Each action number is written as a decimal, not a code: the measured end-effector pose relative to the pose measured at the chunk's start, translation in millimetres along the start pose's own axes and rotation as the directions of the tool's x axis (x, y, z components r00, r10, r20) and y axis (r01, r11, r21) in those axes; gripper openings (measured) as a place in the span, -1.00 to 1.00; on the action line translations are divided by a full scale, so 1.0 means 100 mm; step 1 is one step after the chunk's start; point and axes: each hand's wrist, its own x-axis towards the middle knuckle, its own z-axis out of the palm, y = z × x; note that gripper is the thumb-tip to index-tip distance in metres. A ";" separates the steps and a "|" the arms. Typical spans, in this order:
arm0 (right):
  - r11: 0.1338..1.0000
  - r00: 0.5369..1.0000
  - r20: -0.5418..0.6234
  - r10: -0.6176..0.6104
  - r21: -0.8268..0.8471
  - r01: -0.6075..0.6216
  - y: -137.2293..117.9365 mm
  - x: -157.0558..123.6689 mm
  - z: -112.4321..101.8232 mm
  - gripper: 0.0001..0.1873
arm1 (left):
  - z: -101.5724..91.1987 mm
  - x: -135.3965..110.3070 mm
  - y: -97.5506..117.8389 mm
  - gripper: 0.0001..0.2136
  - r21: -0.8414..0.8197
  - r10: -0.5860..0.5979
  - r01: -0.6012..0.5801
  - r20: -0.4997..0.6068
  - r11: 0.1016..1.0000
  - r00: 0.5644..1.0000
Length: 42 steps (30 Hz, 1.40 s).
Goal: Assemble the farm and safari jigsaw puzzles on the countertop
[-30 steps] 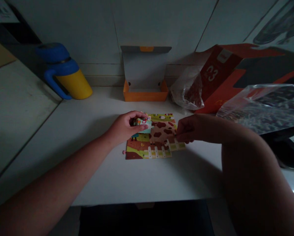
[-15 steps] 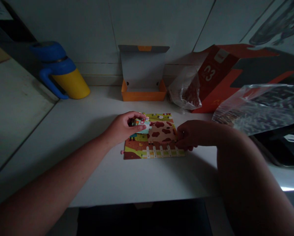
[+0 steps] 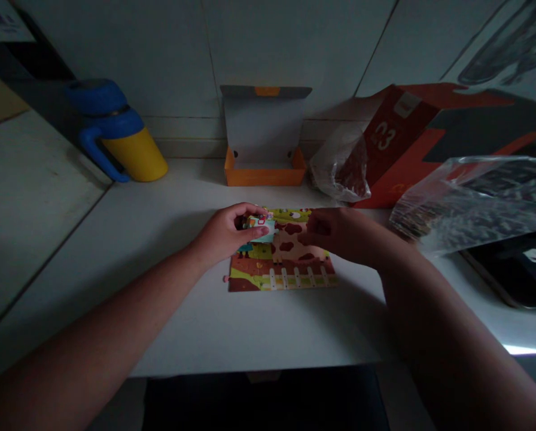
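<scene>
On the white table lies a jigsaw puzzle (image 3: 259,281) showing a brown-spotted cow, a white fence and green and brown ground. My left hand (image 3: 232,228) is closed around a few light-coloured puzzle pieces (image 3: 263,232), thumb on top, above the puzzle's left part. Over the right part of the puzzle is my right hand (image 3: 335,233), covering some of the cow. Its fingers are curled, with a gap between thumb and forefinger, and no piece shows in it. A pink tab sticks out at the puzzle's lower left edge.
An orange box (image 3: 265,176) stands with its lid up against the wall. To the left is a blue and yellow jug (image 3: 136,152). A crumpled plastic bag (image 3: 342,170), a large red box (image 3: 407,137) and a plastic-wrapped item (image 3: 474,206) crowd the right side.
My right hand has moved up and left from the puzzle's right edge to over the cow. My left hand keeps its hold on the pieces, nearly still.
</scene>
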 end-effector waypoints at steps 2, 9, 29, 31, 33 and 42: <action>0.985 0.994 -0.112 0.017 0.173 0.003 -0.10 0.04 0.11 -0.65 | 0.01 0.00 0.00 -0.62 -0.008 0.023 -0.023 0.003 1.000 1.000; 0.844 0.991 -0.122 0.048 0.536 0.025 -0.28 0.14 0.45 -0.67 | 0.04 -0.02 0.01 -0.62 -0.015 0.089 -0.088 0.047 0.996 0.995; 0.688 0.995 0.040 0.094 0.719 -0.094 -0.21 0.16 0.51 -0.56 | 0.03 -0.02 0.07 -0.66 0.006 0.120 -0.120 -0.037 0.993 0.992; 0.610 0.994 0.053 0.093 0.786 -0.099 -0.20 0.16 0.49 -0.58 | 0.04 -0.01 0.07 -0.66 -0.030 0.101 -0.103 -0.046 0.994 0.994; 0.506 0.993 0.055 0.100 0.857 -0.099 -0.20 0.16 0.47 -0.59 | 0.04 -0.01 0.07 -0.65 -0.048 0.093 -0.095 -0.051 0.994 0.994; 0.541 0.937 -0.280 0.208 0.831 0.129 -0.08 0.21 0.38 -0.75 | 0.02 0.00 0.05 -0.68 -0.053 0.079 -0.085 -0.098 0.995 0.992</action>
